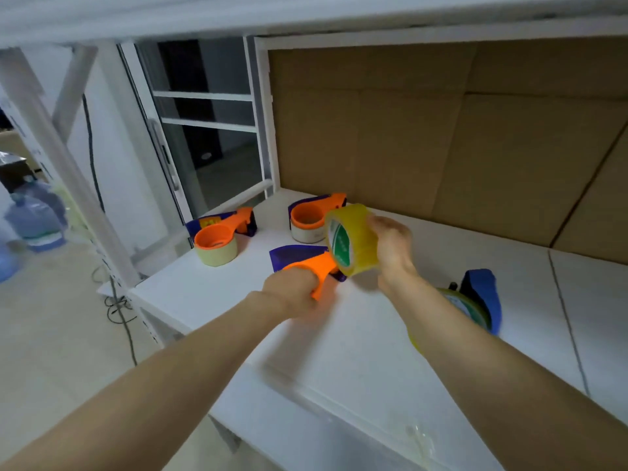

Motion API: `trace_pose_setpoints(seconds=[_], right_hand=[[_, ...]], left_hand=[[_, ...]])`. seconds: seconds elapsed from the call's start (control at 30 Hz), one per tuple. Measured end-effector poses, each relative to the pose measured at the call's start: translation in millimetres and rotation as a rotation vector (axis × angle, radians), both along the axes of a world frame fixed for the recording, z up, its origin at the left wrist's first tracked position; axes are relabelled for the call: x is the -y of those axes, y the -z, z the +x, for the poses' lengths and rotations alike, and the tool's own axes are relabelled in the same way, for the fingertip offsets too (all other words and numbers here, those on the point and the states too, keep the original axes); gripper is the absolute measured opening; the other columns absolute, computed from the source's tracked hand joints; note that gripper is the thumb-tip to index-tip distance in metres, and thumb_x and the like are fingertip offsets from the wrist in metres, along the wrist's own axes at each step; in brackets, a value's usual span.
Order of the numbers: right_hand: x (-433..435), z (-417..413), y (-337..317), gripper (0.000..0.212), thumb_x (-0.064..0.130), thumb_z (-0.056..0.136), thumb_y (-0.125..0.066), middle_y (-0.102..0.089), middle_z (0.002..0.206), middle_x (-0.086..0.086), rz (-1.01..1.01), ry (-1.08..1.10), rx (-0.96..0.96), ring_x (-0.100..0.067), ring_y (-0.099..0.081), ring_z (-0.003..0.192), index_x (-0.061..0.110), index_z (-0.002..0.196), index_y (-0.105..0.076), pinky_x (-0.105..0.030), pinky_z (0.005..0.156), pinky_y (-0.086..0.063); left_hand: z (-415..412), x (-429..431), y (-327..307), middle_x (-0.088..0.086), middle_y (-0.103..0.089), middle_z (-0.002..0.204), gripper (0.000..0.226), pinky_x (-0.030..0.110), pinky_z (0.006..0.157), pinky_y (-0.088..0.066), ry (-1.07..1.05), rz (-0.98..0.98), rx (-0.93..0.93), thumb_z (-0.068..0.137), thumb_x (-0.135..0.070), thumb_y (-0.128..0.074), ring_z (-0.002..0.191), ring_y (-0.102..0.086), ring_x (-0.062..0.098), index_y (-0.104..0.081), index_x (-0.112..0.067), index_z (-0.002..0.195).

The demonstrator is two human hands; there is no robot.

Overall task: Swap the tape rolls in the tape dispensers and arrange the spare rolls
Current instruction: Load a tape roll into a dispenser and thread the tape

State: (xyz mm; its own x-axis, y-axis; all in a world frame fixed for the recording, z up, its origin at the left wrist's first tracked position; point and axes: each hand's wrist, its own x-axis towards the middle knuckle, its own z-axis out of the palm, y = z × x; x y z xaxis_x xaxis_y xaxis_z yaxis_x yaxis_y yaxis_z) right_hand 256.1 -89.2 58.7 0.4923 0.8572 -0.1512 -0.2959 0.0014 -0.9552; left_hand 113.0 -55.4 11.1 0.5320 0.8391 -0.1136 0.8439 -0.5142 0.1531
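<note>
a blue dispenser point(482, 297) is seen toward the right of the tabletop point(339, 351), partly hidden by the right forearm. at mid-tabletop the handle of an orange dispenser point(306, 263) is clasped by the left grip point(292, 287), and a yellow tape roll point(353, 239) is held in the curled right grip point(390, 246), raised just above it. a beige-roll dispenser point(221, 236) and a white-roll dispenser point(312, 219) are set toward the far left corner.

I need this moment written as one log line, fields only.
left hand: grips orange dispenser | right hand: holds yellow tape roll | roll: lifted, tilted, beside dispenser
</note>
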Motion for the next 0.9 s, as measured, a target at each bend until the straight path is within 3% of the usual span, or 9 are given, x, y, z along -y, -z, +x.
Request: trace_pose_setpoints(seconds=[0.07,0.13,0.2,0.27,0.33,0.43,0.57,0.67,0.9], right_hand=[[-10.7,-1.8,0.1,0.027,0.013,0.095,-0.049,-0.055,0.099,-0.008,-0.006,0.067,0.023,-0.009,-0.051,0.063,0.004,0.119,-0.057,-0.013,0.042,-0.044],[-20.5,-4.5,-0.2,0.021,0.015,0.094,-0.048,-0.060,0.096,-0.007,-0.014,0.134,0.052,-0.016,-0.057,0.072,0.008,0.109,-0.062,-0.021,0.058,-0.047],[-29.0,-6.5,-0.9,0.021,0.013,0.091,-0.045,-0.064,0.071,-0.001,-0.008,0.156,0.018,-0.020,-0.060,0.069,0.010,0.079,-0.062,-0.023,0.058,-0.045],[-33.0,-15.2,-2.1,0.041,0.007,0.090,-0.036,-0.055,0.042,0.006,0.031,0.155,-0.071,-0.012,-0.056,0.048,0.012,0.053,-0.054,-0.017,0.046,-0.041],[-37.1,-28.7,-0.8,0.041,0.004,0.086,-0.030,-0.062,0.053,0.000,0.064,0.139,-0.104,-0.014,-0.059,0.055,0.010,0.060,-0.061,-0.020,0.053,-0.045],[-45.4,-50.1,-0.6,0.032,0.005,0.077,-0.034,-0.065,0.087,-0.016,0.053,0.141,-0.054,-0.029,-0.061,0.080,0.001,0.087,-0.063,-0.037,0.078,-0.049],[-45.9,-63.8,5.1,0.051,0.002,0.049,-0.045,-0.060,0.105,-0.037,0.018,0.206,-0.010,-0.038,-0.058,0.089,-0.004,0.095,-0.066,-0.047,0.086,-0.044],[-38.7,-71.1,10.0,0.039,-0.014,0.066,-0.039,-0.062,0.101,-0.027,-0.009,0.214,0.004,-0.036,-0.058,0.092,0.004,0.088,-0.065,-0.047,0.089,-0.046],[-24.1,-73.2,21.3,0.039,-0.015,0.080,-0.045,-0.064,0.105,-0.020,0.003,0.180,-0.017,-0.031,-0.064,0.091,-0.002,0.115,-0.057,-0.039,0.089,-0.050]], left_hand=[[-1.1,-17.9,-6.5,0.004,-0.045,0.085,0.011,0.031,0.066,-0.034,0.021,0.035,0.129,0.090,-0.012,-0.046,0.084,-0.048,0.026,-0.056,-0.012,0.096],[-3.3,-42.5,-18.9,0.006,-0.048,0.077,0.028,0.035,0.066,-0.038,-0.060,0.035,0.308,0.091,-0.015,-0.046,0.084,-0.053,0.031,-0.044,-0.019,0.063],[-6.0,-62.8,-35.8,0.005,-0.050,0.074,0.031,0.031,0.066,-0.038,-0.187,-0.127,0.628,0.094,-0.016,-0.046,0.083,-0.051,0.026,-0.043,-0.021,0.064],[-11.8,-80.3,-51.0,0.007,-0.054,0.086,0.014,0.030,0.067,-0.037,-0.313,-0.389,0.968,0.095,-0.014,-0.047,0.081,-0.050,0.022,-0.055,-0.014,0.084],[-20.3,-94.9,-58.7,0.013,-0.057,0.089,0.012,0.032,0.067,-0.041,-0.384,-0.651,1.183,0.094,-0.011,-0.045,0.072,-0.053,0.022,-0.054,-0.010,0.087],[-28.9,-112.9,-52.4,0.017,-0.060,0.096,0.018,0.036,0.069,-0.047,-0.345,-0.816,1.245,0.092,-0.005,-0.042,0.078,-0.058,0.028,-0.056,-0.003,0.102],[-33.8,-117.2,-42.7,0.020,-0.061,0.111,0.034,0.041,0.082,-0.049,-0.311,-0.904,1.279,0.091,-0.004,-0.045,0.093,-0.059,0.031,-0.052,-0.002,0.124],[-38.9,-114.6,-37.1,0.014,-0.063,0.101,0.030,0.034,0.067,-0.048,-0.249,-0.979,1.278,0.092,-0.005,-0.044,0.081,-0.060,0.025,-0.054,-0.006,0.120],[-50.5,-98.6,-31.6,0.007,-0.065,0.096,0.016,0.031,0.068,-0.050,-0.199,-1.016,1.255,0.093,-0.007,-0.050,0.081,-0.061,0.019,-0.060,-0.014,0.102]])
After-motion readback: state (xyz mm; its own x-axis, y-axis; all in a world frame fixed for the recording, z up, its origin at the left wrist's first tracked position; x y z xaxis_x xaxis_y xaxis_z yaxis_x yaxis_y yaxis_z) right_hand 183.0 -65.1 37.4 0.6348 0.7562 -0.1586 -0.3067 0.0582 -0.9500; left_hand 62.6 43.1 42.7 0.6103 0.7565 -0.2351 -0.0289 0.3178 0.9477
